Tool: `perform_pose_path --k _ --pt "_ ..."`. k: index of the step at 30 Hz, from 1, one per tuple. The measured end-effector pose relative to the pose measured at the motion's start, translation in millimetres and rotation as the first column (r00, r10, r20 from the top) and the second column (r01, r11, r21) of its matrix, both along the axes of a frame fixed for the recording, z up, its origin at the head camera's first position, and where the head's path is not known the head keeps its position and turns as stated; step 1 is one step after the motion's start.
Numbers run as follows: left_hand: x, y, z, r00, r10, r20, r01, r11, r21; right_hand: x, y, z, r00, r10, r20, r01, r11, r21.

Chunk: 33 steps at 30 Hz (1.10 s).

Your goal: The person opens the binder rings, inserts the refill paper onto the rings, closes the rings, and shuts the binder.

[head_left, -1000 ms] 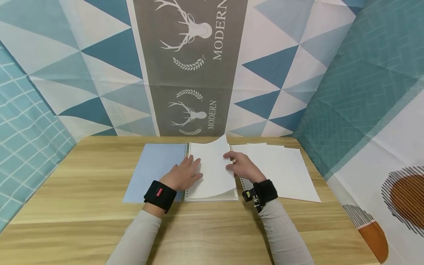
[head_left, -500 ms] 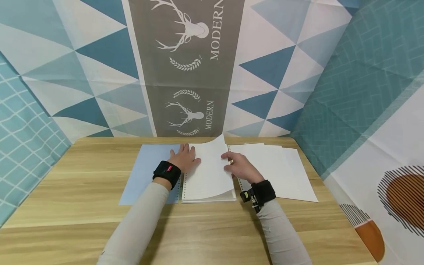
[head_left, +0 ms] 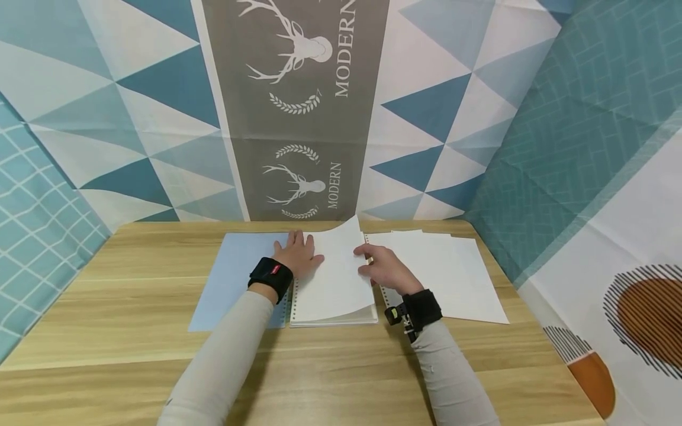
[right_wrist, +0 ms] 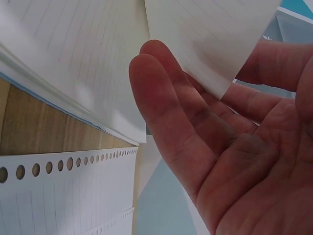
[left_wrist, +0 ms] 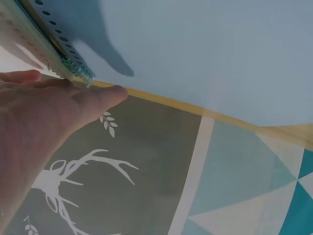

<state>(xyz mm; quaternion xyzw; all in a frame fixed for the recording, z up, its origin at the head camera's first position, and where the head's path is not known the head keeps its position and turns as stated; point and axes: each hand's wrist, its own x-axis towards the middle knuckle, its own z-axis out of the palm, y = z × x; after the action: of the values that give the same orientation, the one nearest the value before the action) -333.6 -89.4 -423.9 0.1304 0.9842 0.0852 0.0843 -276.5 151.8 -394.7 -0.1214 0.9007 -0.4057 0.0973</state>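
A spiral notebook lies unfolded on the table, its light blue cover [head_left: 226, 278] at the left and its white pages in the middle. My left hand [head_left: 295, 257] rests with spread fingers across the binding and the pages' left edge. In the left wrist view, the green coil [left_wrist: 80, 72] shows beside that hand [left_wrist: 44, 112]. My right hand [head_left: 391, 273] holds the right edge of the top page [head_left: 333, 272], which is lifted and curved at its far corner. In the right wrist view, the raised lined page [right_wrist: 210, 39] passes between thumb and fingers.
Several loose white sheets [head_left: 453, 278] with punched holes along their left edge lie overlapping, right of the notebook. All this is on a wooden table [head_left: 341, 373]. Behind it hangs a patterned cloth [head_left: 298, 130] that reaches down to the back edge.
My left hand has slid up and slightly right, from the lower binding to near the top of the page. The right hand keeps its hold; the view has shifted slightly.
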Motion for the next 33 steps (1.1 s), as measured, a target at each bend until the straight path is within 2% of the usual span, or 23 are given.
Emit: perform_pose_path --k 5,9,14,18,23,28,33 --pt "-1.6 -0.2 -5.6 1.000 -0.002 -0.005 0.002 1.000 0.014 0.6 -0.6 -0.4 1.000 -0.010 0.001 0.010 1.000 -0.004" --pt "1.2 -3.1 -9.8 1.000 -0.010 0.006 0.010 0.999 0.036 1.5 -1.9 0.6 1.000 -0.010 0.002 0.010 1.000 -0.006" --pt "4.8 -9.4 -8.1 0.999 -0.030 0.022 0.028 0.995 0.092 1.9 -3.0 0.4 1.000 -0.022 0.005 0.022 1.000 -0.004" --pt "1.1 -13.0 -7.4 0.999 -0.038 0.018 0.036 0.994 0.104 1.7 -3.0 -1.5 0.999 -0.037 0.012 0.037 0.999 -0.010" --pt "-4.6 -13.4 -8.6 0.999 -0.041 0.012 0.040 0.996 0.075 2.2 -0.9 -2.8 0.999 -0.037 0.018 0.037 0.999 -0.017" --pt "-1.9 -11.2 -5.0 0.998 -0.045 -0.038 0.047 0.997 0.055 3.0 0.6 -1.1 0.999 -0.032 0.020 0.032 0.999 -0.025" --pt "-5.1 -12.4 -10.4 0.998 -0.044 -0.052 0.047 0.998 0.052 3.0 1.1 0.4 0.999 -0.025 0.021 0.026 0.999 -0.031"
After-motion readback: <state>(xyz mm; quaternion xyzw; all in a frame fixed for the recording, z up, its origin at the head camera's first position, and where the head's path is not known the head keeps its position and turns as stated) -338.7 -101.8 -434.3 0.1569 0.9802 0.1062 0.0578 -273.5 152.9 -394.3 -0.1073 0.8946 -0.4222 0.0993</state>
